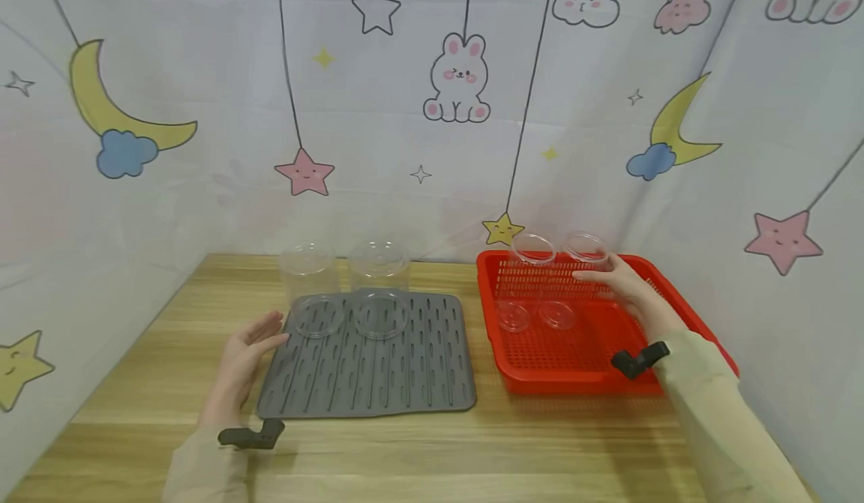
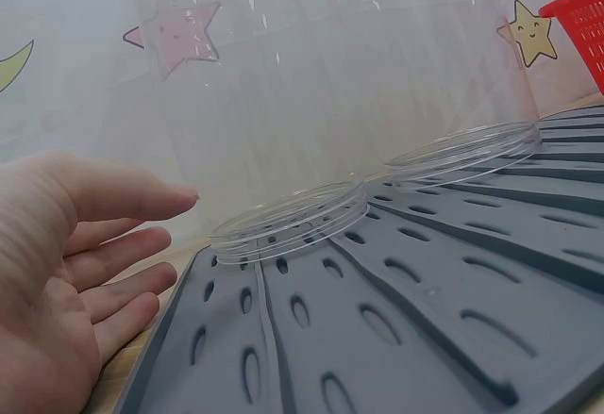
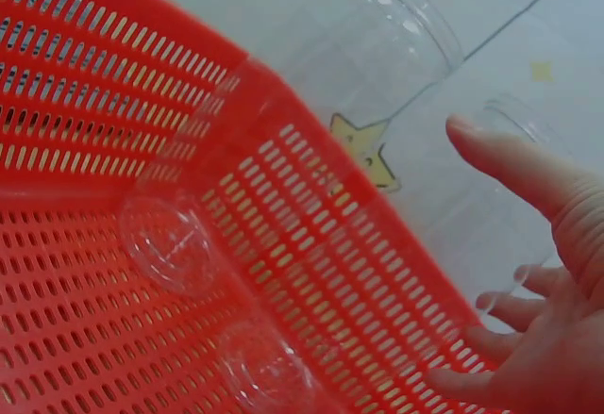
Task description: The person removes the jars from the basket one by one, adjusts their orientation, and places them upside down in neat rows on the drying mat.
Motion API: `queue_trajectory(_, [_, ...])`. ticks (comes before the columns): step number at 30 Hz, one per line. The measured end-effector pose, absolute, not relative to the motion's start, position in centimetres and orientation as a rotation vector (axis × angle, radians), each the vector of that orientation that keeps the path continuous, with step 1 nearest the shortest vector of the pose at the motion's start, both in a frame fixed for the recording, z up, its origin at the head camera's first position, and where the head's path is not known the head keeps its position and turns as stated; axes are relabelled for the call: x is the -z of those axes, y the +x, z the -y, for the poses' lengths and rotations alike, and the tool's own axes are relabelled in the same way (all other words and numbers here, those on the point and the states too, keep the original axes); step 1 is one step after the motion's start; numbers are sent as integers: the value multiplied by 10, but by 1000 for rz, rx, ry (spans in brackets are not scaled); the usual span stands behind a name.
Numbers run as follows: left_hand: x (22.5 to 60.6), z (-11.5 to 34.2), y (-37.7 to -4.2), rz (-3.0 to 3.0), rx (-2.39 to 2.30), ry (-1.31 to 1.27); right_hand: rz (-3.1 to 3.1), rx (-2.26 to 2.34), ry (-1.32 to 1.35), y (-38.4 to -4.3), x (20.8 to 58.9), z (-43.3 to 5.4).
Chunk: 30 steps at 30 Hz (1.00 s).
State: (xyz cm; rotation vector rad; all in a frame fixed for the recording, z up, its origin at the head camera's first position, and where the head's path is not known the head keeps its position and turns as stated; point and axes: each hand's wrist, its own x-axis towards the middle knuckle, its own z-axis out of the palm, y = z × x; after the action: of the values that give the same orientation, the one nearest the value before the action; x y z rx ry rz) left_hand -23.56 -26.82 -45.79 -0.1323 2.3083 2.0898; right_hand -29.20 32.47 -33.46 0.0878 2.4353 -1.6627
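Two clear plastic jars stand side by side on a grey drying mat [image 1: 432,383], threaded rims downward. The left jar [image 1: 312,278] is nearest my left hand [image 1: 246,353], which is at the mat's left edge with fingers spread and nothing in them. Beside that jar stands the other mat jar [image 1: 379,274]. Inside a red plastic basket [image 1: 574,383], two more clear jars stand with their mouths up. My right hand [image 1: 631,285] is over the basket, its thumb and fingers spread at the right basket jar [image 1: 586,248]. To its left is the left basket jar [image 1: 533,252].
The wooden table [image 1: 405,458] carries the mat at left and the basket at right. A white cloth backdrop [image 1: 378,113] with rabbits, stars and moons hangs close behind and at both sides. The basket has raised, slotted walls.
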Motion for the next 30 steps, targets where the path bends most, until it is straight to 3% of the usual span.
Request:
queue_trajectory(11, [457,268,-234,-2318,-2085,-121,-2419,1662,88,-302,346,-323])
queue_trajectory(30, [458,269,-234,-2301,-2098,-124,-2484,1761,139,-291,346,-313])
